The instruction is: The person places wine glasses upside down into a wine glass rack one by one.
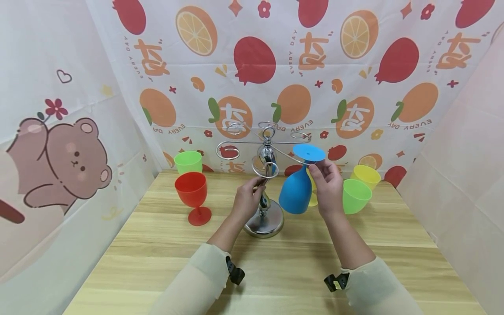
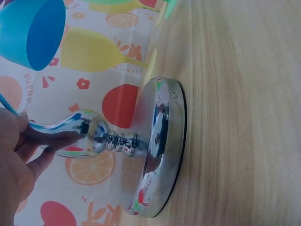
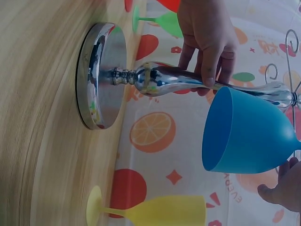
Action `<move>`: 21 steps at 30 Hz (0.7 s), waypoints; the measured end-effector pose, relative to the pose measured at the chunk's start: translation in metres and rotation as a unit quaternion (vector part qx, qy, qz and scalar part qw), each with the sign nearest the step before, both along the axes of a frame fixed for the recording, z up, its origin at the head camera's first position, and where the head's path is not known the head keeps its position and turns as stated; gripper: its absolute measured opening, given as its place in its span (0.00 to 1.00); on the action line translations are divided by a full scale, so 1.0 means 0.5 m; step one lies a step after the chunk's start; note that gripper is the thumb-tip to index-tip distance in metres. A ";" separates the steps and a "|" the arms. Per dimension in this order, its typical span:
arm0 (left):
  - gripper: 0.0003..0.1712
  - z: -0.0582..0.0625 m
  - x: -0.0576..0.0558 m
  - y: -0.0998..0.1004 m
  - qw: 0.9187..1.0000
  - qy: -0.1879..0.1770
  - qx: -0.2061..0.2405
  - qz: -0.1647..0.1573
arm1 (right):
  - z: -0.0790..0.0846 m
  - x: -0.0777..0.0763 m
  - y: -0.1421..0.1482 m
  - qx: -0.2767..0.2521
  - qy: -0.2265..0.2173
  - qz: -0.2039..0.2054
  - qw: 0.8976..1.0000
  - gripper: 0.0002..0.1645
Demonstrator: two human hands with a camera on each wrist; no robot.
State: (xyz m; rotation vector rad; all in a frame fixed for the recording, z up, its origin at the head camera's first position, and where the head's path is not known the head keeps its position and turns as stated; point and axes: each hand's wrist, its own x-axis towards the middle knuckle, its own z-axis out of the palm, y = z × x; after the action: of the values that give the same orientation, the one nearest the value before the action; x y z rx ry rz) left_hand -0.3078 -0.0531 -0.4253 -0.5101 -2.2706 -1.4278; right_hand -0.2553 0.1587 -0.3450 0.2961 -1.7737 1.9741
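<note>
Beige sleeves are covering the forearms at the near edge of the view, each with a black clip sitting at its cuff. Beyond them, the blue goblet is hanging upside down above the table, to the right of the metal stand, with its foot uppermost and its bowl tilting down. The right hand is pinching it close under the foot, a hold that seems to be leaving the bowl free. A wire arm is running just beneath that foot; whether it is bearing any weight, I cannot tell. The left hand is curling its fingers round the stand's column, probably to steady it, while the broad round base is sitting flat on the wooden table. Farther out, a yellow goblet is standing upright behind the blue one. On the left, a red goblet is standing in front of a green goblet; on the right, a second green goblet is partly hiding another yellow goblet. Behind everything, a fruit-printed cloth is forming the backdrop.
</note>
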 end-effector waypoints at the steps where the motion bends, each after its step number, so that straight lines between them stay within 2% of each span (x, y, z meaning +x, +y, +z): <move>1: 0.13 -0.001 -0.001 0.000 1.000 0.000 0.000 0.000 | 0.000 -0.001 0.000 -0.004 -0.002 -0.001 1.000 0.19; 10: 0.15 -0.005 -0.001 -0.001 1.000 0.003 0.002 0.002 | 0.001 -0.009 0.003 -0.016 -0.010 -0.016 1.000 0.14; 21: 0.14 -0.007 0.001 0.000 1.000 0.000 0.019 -0.003 | 0.011 -0.019 0.002 -0.015 -0.004 -0.028 0.999 0.17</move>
State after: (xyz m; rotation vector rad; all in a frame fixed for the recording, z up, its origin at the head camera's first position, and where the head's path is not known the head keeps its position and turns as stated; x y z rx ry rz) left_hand -0.3072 -0.0534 -0.4288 -0.5052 -2.2396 -1.4694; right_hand -0.2649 0.1599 -0.3394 0.2263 -1.7365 1.9650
